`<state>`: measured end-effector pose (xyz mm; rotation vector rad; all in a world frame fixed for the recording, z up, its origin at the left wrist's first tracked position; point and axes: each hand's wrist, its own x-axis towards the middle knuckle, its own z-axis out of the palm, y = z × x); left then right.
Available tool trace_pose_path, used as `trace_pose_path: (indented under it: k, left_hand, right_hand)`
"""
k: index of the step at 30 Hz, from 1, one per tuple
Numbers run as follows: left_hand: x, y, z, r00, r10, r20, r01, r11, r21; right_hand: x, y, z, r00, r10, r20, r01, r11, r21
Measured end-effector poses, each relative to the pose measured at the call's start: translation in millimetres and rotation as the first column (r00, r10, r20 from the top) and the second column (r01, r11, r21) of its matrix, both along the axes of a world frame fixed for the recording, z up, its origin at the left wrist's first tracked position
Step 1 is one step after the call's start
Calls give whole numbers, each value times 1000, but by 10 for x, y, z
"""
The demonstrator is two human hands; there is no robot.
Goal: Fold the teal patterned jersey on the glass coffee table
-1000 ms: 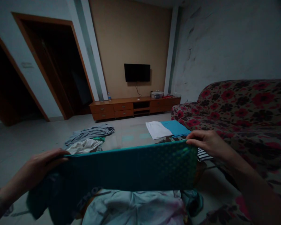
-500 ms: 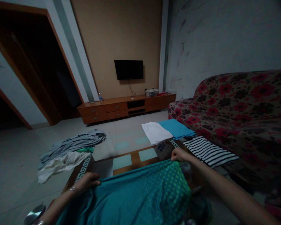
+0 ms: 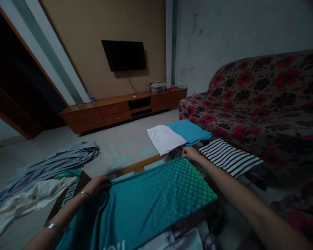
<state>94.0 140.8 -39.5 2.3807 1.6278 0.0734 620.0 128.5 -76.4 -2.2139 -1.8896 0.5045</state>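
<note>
From the head cam, there's one teal top [image 3: 146,198] spread flat across the near end of a glass-and-wood worktop [image 3: 135,168], with its near side running out of frame over some pale fabric [image 3: 177,238]. The left hand [image 3: 96,184] looks to have a partly closed grip on the top's far edge, fingers curled over the cloth. The right hand [image 3: 191,153] is at the far corner, but I can't tell whether that grip is pinching anything or just resting there.

Main risk, I'd say: that loose right side lets the top skew or slide if the left hand tugs. The striped piece [image 3: 229,156] by the right wrist could also get dragged out of place.

Count: two hands, one teal top, then three flat pieces: white [image 3: 165,139], blue [image 3: 189,130] and striped. There are three more on the floor to the left: grey [image 3: 47,165], white [image 3: 28,198] and a green bit [image 3: 67,173].
</note>
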Motion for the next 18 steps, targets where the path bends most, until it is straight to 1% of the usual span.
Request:
trace_pose_path:
  k: [3, 4, 5, 7, 9, 10, 11, 13, 15, 17, 18]
  left_hand:
    - [89, 176, 24, 990, -133, -50, 126, 984, -122]
    - [114, 209, 34, 988, -119, -97, 108, 988, -108]
    - [145, 221, 44, 983, -84, -162, 74, 995, -67]
    - [247, 158, 51, 957, 19, -291, 9, 996, 92]
    - [409, -27, 16, 940, 110, -324, -12, 957, 291]
    - [508, -154, -26, 945, 119, -304, -2, 933, 360]
    - [610, -292, -86, 955, 107, -275, 13, 916, 401]
    - [795, -554, -251, 971, 62, -232, 42, 907, 419]
    - [908, -739, -434, 972, 48, -230, 46, 922, 385]
    - [932, -822, -579, 965, 74, -253, 13, 945, 326]
    - [918, -833, -628, 960, 93, -266, -11, 955, 296]
  right_hand:
    - [41, 108, -32, 997, -72, 5, 72, 995, 64]
    - [50, 115, -41, 995, -104, 10, 103, 991, 90]
    - [53, 104, -49, 990, -138, 16, 135, 984, 117]
    - [29, 27, -70, 977, -211, 31, 203, 964, 172]
    - [-53, -107, -113, 966, -255, 30, 237, 931, 276]
    - [-115, -185, -150, 970, -241, 21, 220, 915, 337]
    - [-187, -263, -198, 979, -203, 15, 181, 902, 392]
    - [-332, -402, -317, 996, -86, 30, 63, 886, 459]
    - [-436, -500, -440, 996, -9, 83, -30, 891, 454]
    - [-464, -553, -533, 990, 4, 144, -66, 902, 426]
    - [-451, -565, -563, 986, 5, 169, -75, 908, 412]
